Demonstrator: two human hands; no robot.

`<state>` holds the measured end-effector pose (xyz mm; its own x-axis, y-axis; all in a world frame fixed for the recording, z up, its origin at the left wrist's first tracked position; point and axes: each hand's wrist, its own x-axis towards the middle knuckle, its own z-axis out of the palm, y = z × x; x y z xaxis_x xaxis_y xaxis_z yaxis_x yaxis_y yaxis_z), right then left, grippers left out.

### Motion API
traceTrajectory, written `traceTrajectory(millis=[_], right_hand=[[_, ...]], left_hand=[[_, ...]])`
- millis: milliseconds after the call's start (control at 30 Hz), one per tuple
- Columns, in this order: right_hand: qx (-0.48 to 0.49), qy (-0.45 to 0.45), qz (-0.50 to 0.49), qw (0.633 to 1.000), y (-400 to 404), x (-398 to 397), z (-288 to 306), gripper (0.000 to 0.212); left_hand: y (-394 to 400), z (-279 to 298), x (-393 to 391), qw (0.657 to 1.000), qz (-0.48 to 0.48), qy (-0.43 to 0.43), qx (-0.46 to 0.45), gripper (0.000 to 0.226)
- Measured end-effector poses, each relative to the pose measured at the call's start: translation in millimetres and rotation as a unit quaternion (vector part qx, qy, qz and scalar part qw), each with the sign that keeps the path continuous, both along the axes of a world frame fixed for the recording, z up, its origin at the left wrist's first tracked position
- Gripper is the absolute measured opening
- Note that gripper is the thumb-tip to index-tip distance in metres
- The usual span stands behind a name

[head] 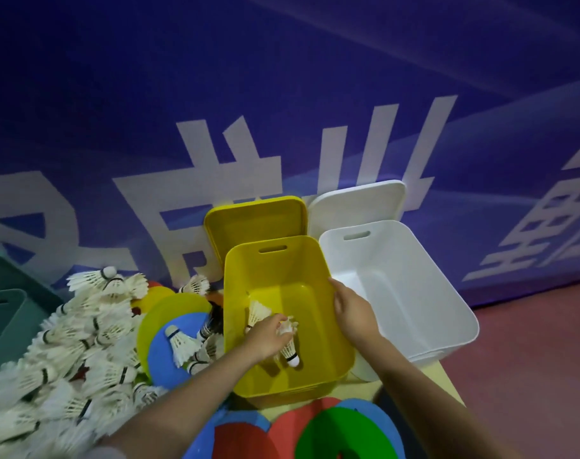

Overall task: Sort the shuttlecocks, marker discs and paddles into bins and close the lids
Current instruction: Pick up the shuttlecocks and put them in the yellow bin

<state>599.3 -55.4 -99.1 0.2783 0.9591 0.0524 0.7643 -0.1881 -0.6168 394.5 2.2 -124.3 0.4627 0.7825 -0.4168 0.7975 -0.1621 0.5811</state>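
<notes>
Inside the yellow bin point(235, 293), left hand point(265, 336) pinching shuttlecocks point(287, 339); right hand point(351, 309) gripping its rim.

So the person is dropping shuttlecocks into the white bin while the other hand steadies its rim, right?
Not quite: the head view shows the left hand putting shuttlecocks into the yellow bin, not the white bin. The right hand steadies the yellow bin's rim.
</notes>
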Motion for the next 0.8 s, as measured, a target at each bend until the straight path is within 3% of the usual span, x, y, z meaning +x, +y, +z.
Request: traceTrajectory(millis=[133,200,367,533,667,800], right_hand=[[0.029,0.013,-0.015,0.999,-0.8,0.6,-1.1,0.042],[0.037,0.015,-0.012,0.999,-1.0,0.9,-2.5,0.041],[0.019,0.010,-0.017,1.000,-0.4,-0.9,2.4,0.042],[-0.013,-0.013,-0.019,1.000,2.4,-6.8,14.1,0.042],[0.082,0.064,-0.115,0.988,6.0,-48.9,38.0,0.039],[0.111,0.132,-0.033,0.984,3.6,-129.0,64.1,0.038]], left_hand=[[2.7,-23.3,6.9,0.990,-0.075,0.118,0.005,0.063],[4.2,-26.5,9.5,0.990,-0.068,0.118,0.026,0.067],[7.9,-5.3,2.3,0.998,-0.027,0.046,0.026,0.058],[9.6,60.4,-36.5,0.985,0.062,-0.127,0.094,0.032],[11.0,96.3,-97.5,0.965,0.091,-0.181,0.166,0.025],[8.0,106.2,-165.1,0.959,0.122,-0.178,0.185,0.024]])
